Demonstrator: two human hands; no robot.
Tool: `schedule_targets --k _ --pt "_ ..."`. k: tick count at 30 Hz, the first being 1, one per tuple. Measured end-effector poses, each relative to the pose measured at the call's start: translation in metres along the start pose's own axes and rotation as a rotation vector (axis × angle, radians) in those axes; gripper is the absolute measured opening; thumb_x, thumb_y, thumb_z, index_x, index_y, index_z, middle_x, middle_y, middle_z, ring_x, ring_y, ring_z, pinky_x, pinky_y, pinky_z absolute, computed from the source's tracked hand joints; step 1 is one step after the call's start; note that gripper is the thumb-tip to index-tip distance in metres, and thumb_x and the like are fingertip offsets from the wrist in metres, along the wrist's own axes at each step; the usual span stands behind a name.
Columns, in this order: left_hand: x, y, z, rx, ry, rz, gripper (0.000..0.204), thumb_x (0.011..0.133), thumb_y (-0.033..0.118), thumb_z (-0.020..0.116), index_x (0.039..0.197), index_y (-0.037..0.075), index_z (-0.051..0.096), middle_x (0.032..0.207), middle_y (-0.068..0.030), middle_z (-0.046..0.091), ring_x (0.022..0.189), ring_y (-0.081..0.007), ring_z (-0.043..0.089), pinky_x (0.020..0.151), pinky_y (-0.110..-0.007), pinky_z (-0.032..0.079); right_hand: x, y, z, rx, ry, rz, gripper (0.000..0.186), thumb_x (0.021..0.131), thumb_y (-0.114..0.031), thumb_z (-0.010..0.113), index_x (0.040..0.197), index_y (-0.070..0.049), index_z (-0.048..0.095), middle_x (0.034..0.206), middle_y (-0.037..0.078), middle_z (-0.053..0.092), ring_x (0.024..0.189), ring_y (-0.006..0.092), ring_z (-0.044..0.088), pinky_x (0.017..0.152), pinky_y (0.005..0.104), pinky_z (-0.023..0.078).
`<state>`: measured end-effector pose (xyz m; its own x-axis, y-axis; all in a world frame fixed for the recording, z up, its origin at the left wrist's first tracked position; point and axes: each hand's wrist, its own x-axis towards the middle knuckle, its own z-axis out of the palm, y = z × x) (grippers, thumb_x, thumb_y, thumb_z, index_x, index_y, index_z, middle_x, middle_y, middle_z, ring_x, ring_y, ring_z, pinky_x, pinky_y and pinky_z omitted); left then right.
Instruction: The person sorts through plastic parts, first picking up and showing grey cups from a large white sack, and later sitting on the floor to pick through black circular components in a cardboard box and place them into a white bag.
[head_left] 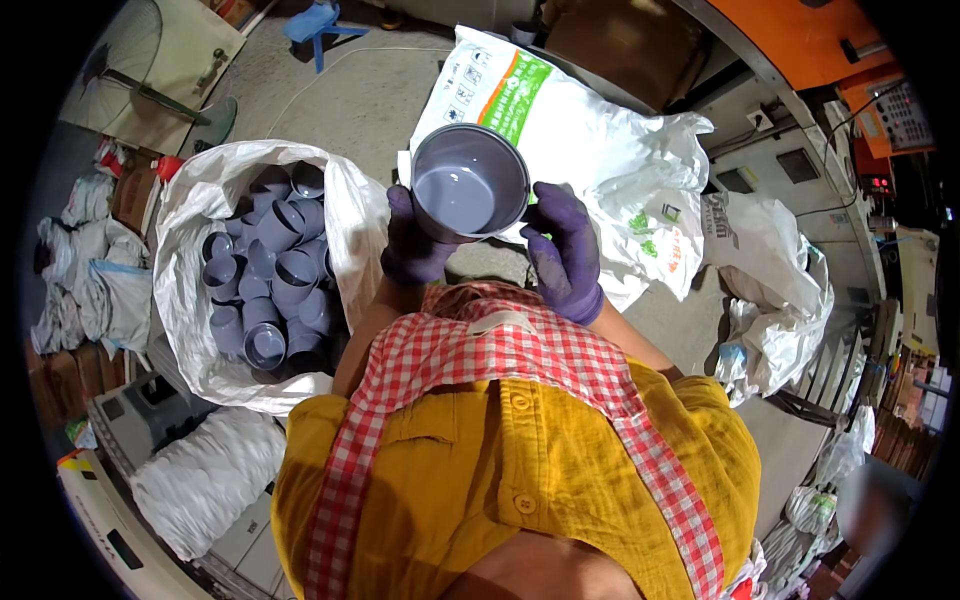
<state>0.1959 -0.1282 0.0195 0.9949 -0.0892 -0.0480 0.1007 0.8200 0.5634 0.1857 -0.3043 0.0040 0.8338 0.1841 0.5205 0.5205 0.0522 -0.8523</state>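
In front of my chest I hold a round grey-purple plastic pot (470,185), its wide mouth tilted up toward me and nothing visible inside. My left hand (415,245), in a purple glove, is closed around its left side and lower wall. Beside the pot's right rim is my right hand (567,255), also gloved, with fingers bent and apart; whether a fingertip touches the rim I cannot tell. On the left stands a large white woven sack (350,230) with its mouth rolled open, filled with many similar pots (295,270) lying at all angles.
A printed white plastic sack (600,150) lies beyond the pot, before a brown cardboard box (625,50). More crumpled bags (775,300) sit at the right, next to a pale machine cabinet (770,165). A blue stool (315,25) and a standing fan (150,95) are at the far left.
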Motion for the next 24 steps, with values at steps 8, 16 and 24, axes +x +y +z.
schedule_targets --k 8,16,24 --pt "-0.003 -0.010 -0.028 -0.148 -0.147 -0.063 0.081 0.081 0.058 0.055 0.132 -0.001 0.035 0.126 -0.0185 0.048 0.112 -0.0286 0.052 0.094 -0.042 0.046 0.011 -0.010 0.003 -0.110 -0.074 -0.010 0.038 0.080 -0.001 0.057 0.117 0.001 0.047 0.121 0.018 0.049 0.091 0.0206 0.058 0.072 0.0289 0.049" --pt "-0.002 -0.004 -0.031 0.008 -0.057 -0.293 0.097 0.078 0.078 0.026 0.140 0.004 0.025 0.137 -0.0192 0.037 0.125 -0.0331 0.039 0.101 -0.049 0.033 0.007 0.019 -0.004 -0.224 -0.177 0.074 0.018 0.083 -0.008 0.056 0.099 0.000 0.054 0.081 0.008 0.057 0.073 0.0132 0.055 0.062 0.0252 0.043" --pt "0.003 -0.002 -0.031 0.044 0.077 -0.332 0.088 0.082 0.076 0.014 0.140 0.012 0.027 0.135 -0.0127 0.041 0.122 -0.0298 0.042 0.098 -0.051 0.032 0.011 0.017 0.001 0.116 0.021 0.600 0.026 0.092 -0.030 0.052 0.089 -0.004 0.054 0.065 0.001 0.052 0.053 0.0062 0.045 0.050 0.0208 0.036"
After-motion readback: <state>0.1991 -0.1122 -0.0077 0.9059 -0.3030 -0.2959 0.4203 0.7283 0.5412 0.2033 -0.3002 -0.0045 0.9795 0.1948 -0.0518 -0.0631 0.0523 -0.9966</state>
